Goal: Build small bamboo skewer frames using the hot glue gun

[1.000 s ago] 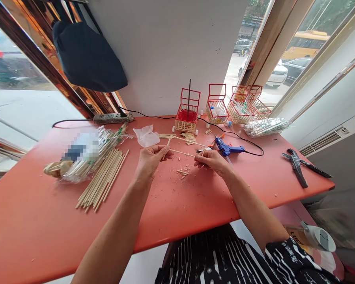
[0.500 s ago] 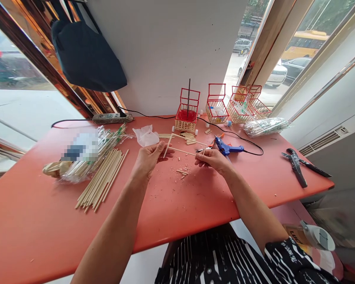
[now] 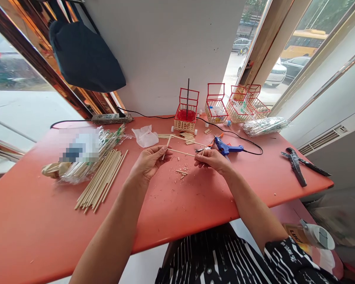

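Note:
Between my hands, above the red table (image 3: 165, 221), is a four-sided frame of thin wooden sticks (image 3: 182, 152). My left hand (image 3: 150, 159) pinches its left side between thumb and fingers. At the opposite side my right hand (image 3: 209, 158) is closed on the frame, its fingers covering part of that end. Short stick offcuts (image 3: 182, 172) and crumbs lie on the table below. Just beyond the frame are cut stick pieces (image 3: 187, 137). A blue glue gun (image 3: 228, 147) rests to the right of my right hand.
Long wooden sticks (image 3: 102, 181) lie at left beside plastic-wrapped sticks (image 3: 85, 165). A small stick cart (image 3: 185, 118) stands at the back, with more red-edged baskets (image 3: 216, 108) to its right. Black-handled pliers (image 3: 297, 165) lie near the right edge. The glue gun's cord (image 3: 245, 136) crosses the back.
My left hand has eased off the frame's left side and gripped it again slightly lower, while the frame's far corner has come clear of the fingers. The right hand stays nearly still.

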Demonstrator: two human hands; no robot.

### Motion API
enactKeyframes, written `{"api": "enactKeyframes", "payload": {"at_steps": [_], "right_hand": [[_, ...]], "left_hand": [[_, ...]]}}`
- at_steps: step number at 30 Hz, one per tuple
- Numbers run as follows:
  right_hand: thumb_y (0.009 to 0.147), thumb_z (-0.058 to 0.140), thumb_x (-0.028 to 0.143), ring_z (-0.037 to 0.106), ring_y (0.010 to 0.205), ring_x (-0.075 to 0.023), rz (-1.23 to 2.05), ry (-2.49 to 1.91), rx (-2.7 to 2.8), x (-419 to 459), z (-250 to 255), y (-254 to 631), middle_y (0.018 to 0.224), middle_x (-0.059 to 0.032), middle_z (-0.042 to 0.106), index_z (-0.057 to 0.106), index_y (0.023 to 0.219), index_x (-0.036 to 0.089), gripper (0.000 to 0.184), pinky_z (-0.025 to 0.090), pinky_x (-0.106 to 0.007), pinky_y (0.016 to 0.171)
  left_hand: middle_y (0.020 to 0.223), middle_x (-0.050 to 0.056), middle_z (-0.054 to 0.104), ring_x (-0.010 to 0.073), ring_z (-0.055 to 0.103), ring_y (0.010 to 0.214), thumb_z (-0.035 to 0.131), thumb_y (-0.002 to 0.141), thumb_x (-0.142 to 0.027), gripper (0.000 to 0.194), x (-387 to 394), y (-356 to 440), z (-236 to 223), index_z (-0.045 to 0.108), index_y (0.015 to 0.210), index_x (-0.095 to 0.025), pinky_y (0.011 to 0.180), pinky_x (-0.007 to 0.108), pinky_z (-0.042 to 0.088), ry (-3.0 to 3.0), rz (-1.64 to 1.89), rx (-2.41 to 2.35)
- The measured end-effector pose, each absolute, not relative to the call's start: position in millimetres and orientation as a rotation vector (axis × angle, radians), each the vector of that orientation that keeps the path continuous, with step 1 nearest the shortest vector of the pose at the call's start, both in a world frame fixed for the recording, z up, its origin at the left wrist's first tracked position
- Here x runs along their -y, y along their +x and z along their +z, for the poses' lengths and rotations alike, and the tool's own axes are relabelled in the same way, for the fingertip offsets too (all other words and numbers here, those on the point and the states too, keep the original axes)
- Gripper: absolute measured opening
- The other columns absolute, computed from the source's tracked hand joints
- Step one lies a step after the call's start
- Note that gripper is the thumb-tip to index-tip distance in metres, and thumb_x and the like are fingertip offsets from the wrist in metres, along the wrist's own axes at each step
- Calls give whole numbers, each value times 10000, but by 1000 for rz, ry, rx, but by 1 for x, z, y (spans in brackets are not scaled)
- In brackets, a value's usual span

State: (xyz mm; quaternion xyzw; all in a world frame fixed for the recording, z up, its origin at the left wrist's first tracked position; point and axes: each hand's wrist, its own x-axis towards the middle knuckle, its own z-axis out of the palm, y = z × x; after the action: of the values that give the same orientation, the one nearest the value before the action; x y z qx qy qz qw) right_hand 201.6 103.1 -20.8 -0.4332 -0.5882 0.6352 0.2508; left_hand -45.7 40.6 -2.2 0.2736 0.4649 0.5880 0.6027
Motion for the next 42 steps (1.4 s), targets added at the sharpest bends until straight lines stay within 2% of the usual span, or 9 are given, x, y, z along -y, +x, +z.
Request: {"api": "enactKeyframes", "payload": {"at_steps": [4,9,15,19,25,31,36,38,42], "right_hand": [[722,823,508,638,564,-78,1729,-1177,1608,-103,-20,203,748,-67,763,695,740,144,386,406,-137,445],[713,831,509,631,560,-81,1759,-1160,1581,-105,-19,203,745,-65,761,695,744,144,391,422,-148,445],[711,828,514,632,563,-74,1736,-1180,1595,-104,-19,202,747,-63,761,699,738,141,395,416,-139,453],[714,831,496,632,558,-77,1715,-1198,1599,-102,-18,200,737,-64,762,689,729,144,380,400,-142,448],[728,817,500,643,566,-86,1696,-1191,1618,-102,-21,200,747,-67,766,685,736,149,375,396,-145,447],[724,820,495,641,565,-84,1699,-1186,1615,-103,-21,201,742,-63,766,684,737,150,371,398,-144,447],[702,823,533,638,562,-84,1711,-1166,1641,-104,-19,203,742,-62,763,690,736,149,408,413,-147,452],[712,811,546,641,564,-86,1713,-1155,1688,-103,-20,203,748,-66,764,696,740,147,415,407,-147,450],[750,775,555,643,572,-83,1715,-1120,1776,-100,-19,201,759,-71,765,701,732,143,419,396,-147,454]], "left_hand": [[701,55,739,108,652,587,821,723,-251,148,-40,-44,1,741,763,-133,660,240,554,646,1359,-1103],[799,103,769,154,697,656,761,794,-394,263,-38,-50,9,754,852,-137,647,271,564,715,1314,-1130],[770,96,768,150,692,643,930,520,-418,457,-38,-51,5,760,820,-119,635,253,552,787,1372,-1185],[715,92,754,170,693,634,930,471,-439,477,-39,-46,2,756,773,-114,677,297,561,822,1428,-1268],[702,91,754,182,699,616,893,525,-443,426,-40,-42,-2,760,767,-119,697,322,568,870,1461,-1329],[691,81,758,174,690,595,910,508,-432,417,-40,-42,-2,771,763,-133,678,310,568,873,1499,-1296],[804,109,781,177,705,660,850,599,-547,476,-42,-52,-4,798,840,-139,631,269,550,983,1456,-1344],[877,96,790,185,722,753,825,653,-530,447,-43,-55,-4,806,911,-165,688,266,562,1029,1534,-1395],[988,50,796,217,725,967,833,689,-377,329,-41,-52,1,810,977,-220,903,292,552,1168,1675,-1511]]}}
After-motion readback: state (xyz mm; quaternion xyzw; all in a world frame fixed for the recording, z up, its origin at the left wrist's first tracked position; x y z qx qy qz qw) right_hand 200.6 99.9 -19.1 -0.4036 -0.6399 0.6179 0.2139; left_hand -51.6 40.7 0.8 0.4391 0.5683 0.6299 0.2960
